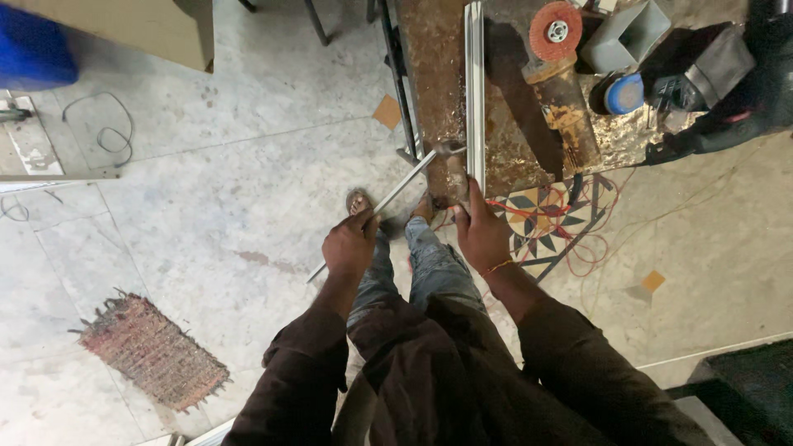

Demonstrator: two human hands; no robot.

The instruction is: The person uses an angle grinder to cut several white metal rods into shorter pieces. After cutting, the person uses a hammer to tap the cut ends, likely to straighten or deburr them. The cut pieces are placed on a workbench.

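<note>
A hammer (388,196) is gripped by its long metal handle in the left hand (349,245), fingers wrapped tightly round it, with the hammer head resting against the near end of the pale aluminium strip (474,91) that lies lengthwise on the rusty workbench (434,74). The right hand (481,235) is closed over the near end of that strip at the bench's edge, thumb pressed on top. On the bench, an angle grinder (563,83) with a red disc is seen to the right of the strip, and a woven mat (153,351) lies on the floor well to the bench's left.
</note>
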